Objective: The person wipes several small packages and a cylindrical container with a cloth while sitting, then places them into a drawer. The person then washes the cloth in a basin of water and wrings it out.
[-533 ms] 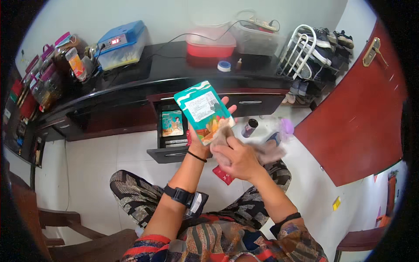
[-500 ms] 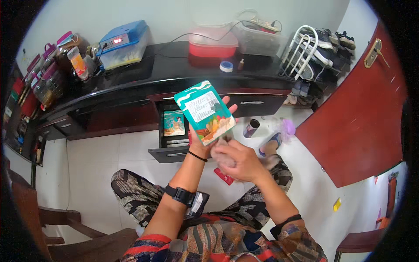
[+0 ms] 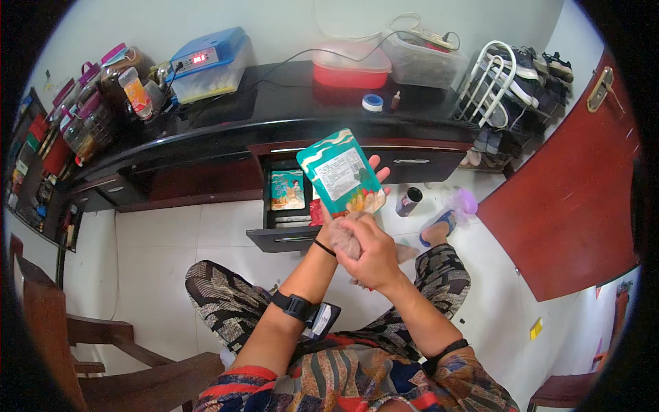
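Note:
A teal pouch (image 3: 335,165) with a white label and food pictures lies tilted across my left hand (image 3: 379,172). The fingers of that hand show past the pouch's right edge, and its palm is hidden underneath. My right hand (image 3: 376,255) is closed round a crumpled brownish cloth (image 3: 343,240), pressed against the pouch's lower end near my left wrist. Behind the pouch, an open drawer (image 3: 292,240) holds a similar teal pouch (image 3: 287,190) and a red packet (image 3: 316,212).
On the black counter (image 3: 281,103) stand a blue-lidded box (image 3: 209,65), a red tub (image 3: 350,67), a roll of tape (image 3: 372,103) and several jars. A dark cup (image 3: 409,202) is on the floor near my foot. Right of it are a shoe rack (image 3: 491,82) and a red door (image 3: 559,192).
The cloth in my right hand has moved up onto the pouch's lower end. My left hand still holds the pouch. The whole view has shifted slightly.

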A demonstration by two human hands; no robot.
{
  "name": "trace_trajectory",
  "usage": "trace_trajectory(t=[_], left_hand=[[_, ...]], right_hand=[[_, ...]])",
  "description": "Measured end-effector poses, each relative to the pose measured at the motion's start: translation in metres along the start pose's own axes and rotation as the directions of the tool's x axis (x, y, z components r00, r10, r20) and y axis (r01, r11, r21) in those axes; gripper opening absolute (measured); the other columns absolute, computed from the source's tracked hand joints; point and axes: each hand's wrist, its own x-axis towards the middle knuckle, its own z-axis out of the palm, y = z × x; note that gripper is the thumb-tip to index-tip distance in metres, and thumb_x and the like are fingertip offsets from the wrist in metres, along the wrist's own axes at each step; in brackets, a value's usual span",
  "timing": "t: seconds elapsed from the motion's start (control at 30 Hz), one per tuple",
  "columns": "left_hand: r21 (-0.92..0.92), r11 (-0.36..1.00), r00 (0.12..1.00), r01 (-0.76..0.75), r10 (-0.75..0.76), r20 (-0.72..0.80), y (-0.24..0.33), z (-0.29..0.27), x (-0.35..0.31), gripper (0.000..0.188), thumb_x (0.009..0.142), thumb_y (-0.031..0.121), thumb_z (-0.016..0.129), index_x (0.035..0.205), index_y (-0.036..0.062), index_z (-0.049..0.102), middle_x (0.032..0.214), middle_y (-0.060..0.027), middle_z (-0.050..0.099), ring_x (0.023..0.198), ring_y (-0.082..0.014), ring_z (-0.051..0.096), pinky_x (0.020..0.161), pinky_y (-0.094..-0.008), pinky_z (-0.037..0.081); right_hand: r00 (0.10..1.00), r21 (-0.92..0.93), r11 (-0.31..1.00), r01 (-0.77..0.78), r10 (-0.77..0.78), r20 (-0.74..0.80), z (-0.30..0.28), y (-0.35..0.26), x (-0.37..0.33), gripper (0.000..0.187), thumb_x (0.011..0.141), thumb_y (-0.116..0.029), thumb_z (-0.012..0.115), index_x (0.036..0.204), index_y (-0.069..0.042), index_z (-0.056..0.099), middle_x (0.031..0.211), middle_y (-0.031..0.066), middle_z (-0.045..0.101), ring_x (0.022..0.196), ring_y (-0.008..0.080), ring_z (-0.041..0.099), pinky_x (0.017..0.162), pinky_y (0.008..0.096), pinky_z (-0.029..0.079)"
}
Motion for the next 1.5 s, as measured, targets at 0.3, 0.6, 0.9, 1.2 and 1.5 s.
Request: trace_trajectory(t=[0.3,0.6,0.9,1.2,1.5], left_hand=[[0.031,0.999,0.998,-0.021,0.019,0.060,-0.002,0.019,-0.002,0.076,0.088,0.060,0.041,0.145,0.0120,0.026,0.149,-0.0175,0.025,0.132,-0.0409,0.031,0.108,-0.0553,0.029],[-0.026,0.991,0.979,0.128,-0.122,0.164,0.013,0.032,0.004,0.077,0.086,0.061,0.044,0.145,0.0161,0.025,0.150,-0.0187,0.021,0.132,-0.0474,0.028,0.104,-0.0603,0.030],[0.018,0.983,0.974,0.185,-0.185,0.127,0.008,0.033,0.007,0.080,0.085,0.064,0.043,0.146,0.0174,0.023,0.152,-0.0178,0.017,0.133,-0.0448,0.027,0.106,-0.0607,0.028],[0.058,0.996,0.971,0.063,-0.075,0.225,0.013,0.061,0.026,0.082,0.084,0.063,0.047,0.146,0.0151,0.024,0.151,-0.0151,0.021,0.135,-0.0407,0.025,0.106,-0.0611,0.026],[-0.033,0.984,0.945,0.175,-0.158,0.286,0.021,0.079,0.018,0.075,0.086,0.061,0.045,0.145,0.0190,0.028,0.153,-0.0105,0.016,0.137,-0.0425,0.021,0.106,-0.0646,0.022]], right_hand=[[0.976,-0.144,0.986,-0.086,0.054,-0.213,-0.037,0.053,0.022,0.030,0.073,-0.012,0.068,0.102,-0.006,0.062,0.096,0.0090,0.064,0.084,0.0237,0.063,0.072,0.0329,0.051],[0.872,0.737,0.505,-0.448,0.429,0.236,-0.081,0.068,-0.013,0.048,0.079,-0.038,0.070,0.101,0.004,0.062,0.098,0.0071,0.064,0.086,0.0126,0.059,0.080,0.0248,0.046],[0.936,0.704,0.655,-0.276,0.350,0.041,-0.098,0.056,-0.004,0.053,0.079,-0.036,0.070,0.110,0.004,0.057,0.089,0.0047,0.061,0.078,0.0114,0.057,0.073,0.0241,0.046],[0.963,0.226,0.951,-0.210,0.162,0.214,-0.061,0.010,-0.003,0.072,0.074,-0.029,0.074,0.135,-0.008,0.042,0.070,0.0045,0.052,0.062,0.0149,0.050,0.059,0.0270,0.042],[0.999,0.406,0.912,-0.048,0.040,0.028,-0.077,-0.006,0.008,0.046,0.073,-0.021,0.075,0.111,-0.001,0.060,0.084,0.0075,0.061,0.078,0.0130,0.058,0.071,0.0269,0.048]])
